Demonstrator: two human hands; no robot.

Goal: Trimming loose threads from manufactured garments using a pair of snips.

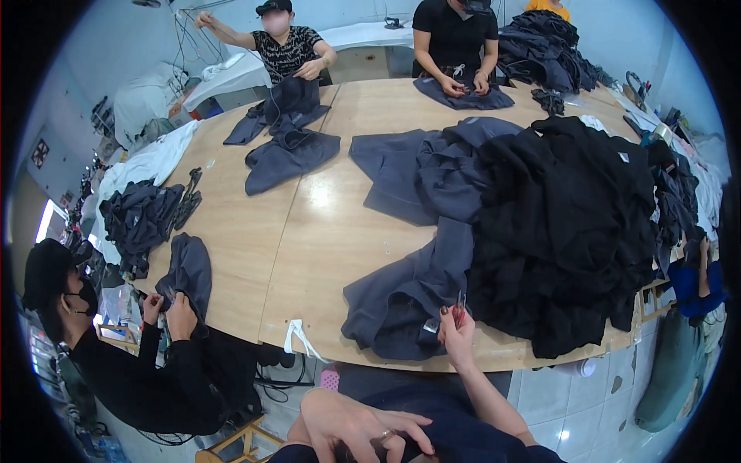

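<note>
My right hand is closed around small thread snips with a reddish handle, their metal blades pointing up and away from me. It is at the near edge of the table, beside a dark grey garment with a small white label. My left hand is low in front of my body, over my dark clothing, back of the hand up. Its fingers are apart, with a ring on one, and I see nothing in it; some fingertips are hidden.
A large heap of black garments lies to the right, against more grey garments. Across the wooden table, two people handle grey pieces; a person in black works at the left. A white strip hangs over the near edge.
</note>
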